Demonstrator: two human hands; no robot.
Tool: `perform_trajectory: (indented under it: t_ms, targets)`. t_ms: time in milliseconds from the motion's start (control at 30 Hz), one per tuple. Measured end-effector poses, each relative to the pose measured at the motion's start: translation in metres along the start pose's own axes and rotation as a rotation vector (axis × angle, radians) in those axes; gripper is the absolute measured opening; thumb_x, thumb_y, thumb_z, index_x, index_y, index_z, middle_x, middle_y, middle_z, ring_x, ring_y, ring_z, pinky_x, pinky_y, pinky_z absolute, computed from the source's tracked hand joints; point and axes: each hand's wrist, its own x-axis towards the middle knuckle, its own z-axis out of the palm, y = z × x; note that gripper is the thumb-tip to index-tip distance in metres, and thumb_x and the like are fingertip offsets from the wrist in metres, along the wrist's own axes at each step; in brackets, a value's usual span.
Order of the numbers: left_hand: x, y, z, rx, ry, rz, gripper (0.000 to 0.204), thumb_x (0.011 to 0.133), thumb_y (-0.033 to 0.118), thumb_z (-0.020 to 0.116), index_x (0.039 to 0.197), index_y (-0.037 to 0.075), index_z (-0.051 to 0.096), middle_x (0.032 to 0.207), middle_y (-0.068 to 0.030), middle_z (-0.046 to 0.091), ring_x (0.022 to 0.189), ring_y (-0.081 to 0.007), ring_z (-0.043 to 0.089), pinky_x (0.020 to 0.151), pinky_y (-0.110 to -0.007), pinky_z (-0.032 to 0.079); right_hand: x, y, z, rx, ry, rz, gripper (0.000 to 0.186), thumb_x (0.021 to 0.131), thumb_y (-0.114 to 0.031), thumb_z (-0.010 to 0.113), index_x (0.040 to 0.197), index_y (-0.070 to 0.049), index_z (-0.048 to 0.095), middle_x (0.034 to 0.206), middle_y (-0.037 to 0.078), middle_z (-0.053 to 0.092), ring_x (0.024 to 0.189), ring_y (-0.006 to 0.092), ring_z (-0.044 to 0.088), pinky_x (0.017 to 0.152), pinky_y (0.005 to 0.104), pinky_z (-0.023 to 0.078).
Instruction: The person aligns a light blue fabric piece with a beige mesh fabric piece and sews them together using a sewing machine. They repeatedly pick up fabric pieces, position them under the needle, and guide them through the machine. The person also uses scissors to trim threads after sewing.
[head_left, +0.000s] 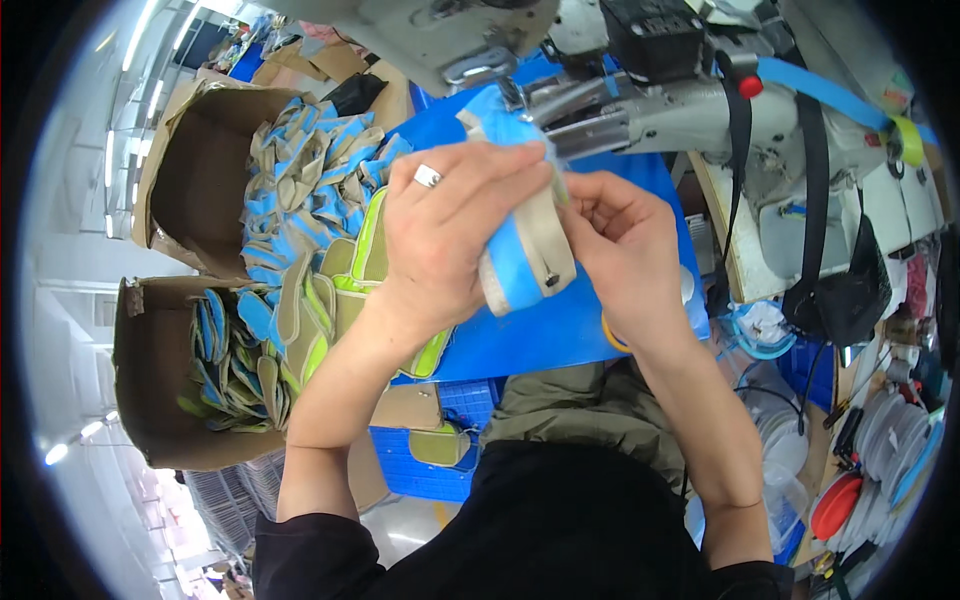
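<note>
A beige and blue fabric piece (pixel 527 255) with a small dark fitting near its lower edge is held up between my hands, under the metal parts of a sewing machine (pixel 590 125). My left hand (pixel 455 220), with a ring on one finger, lies over the piece with its fingers gripping it. My right hand (pixel 620 240) has curled fingers, with thumb and forefinger pinching the piece's right edge. Behind them is the blue work surface (pixel 668 330).
Two cardboard boxes (pixel 150 370) stand at the left, with heaps of beige-blue strips (pixel 310 170) and beige-green pieces (pixel 350 280). Blue crates (pixel 420 475) lie below the table edge. Black straps (pixel 805 200) hang at the right, near stacked spools (pixel 880 450).
</note>
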Motion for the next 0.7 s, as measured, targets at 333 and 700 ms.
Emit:
perform_trajectory:
  t_ms: [333,700]
  targets:
    - [0.004,-0.014,0.002,0.025,0.001,0.014,0.038,0.076,0.018,0.068,0.112,0.008,0.074,0.118,-0.0041,0.072,0.1,-0.0206,0.068,0.086,-0.036,0.043,0.01,0.0,0.007,0.067,0.02,0.032,0.019,0.095,-0.001,0.07,0.113,0.004,0.072,0.087,0.001,0.072,0.076,0.0035,0.064,0.068,0.0193,0.049]
    - [0.004,-0.027,0.008,-0.196,0.015,-0.145,0.039,0.075,0.013,0.077,0.112,0.005,0.074,0.104,-0.0106,0.07,0.096,-0.0266,0.066,0.084,-0.036,0.05,0.022,0.002,0.007,0.031,0.009,-0.033,0.019,0.094,-0.006,0.073,0.11,0.003,0.073,0.087,0.003,0.073,0.077,0.0058,0.066,0.067,0.0211,0.052]
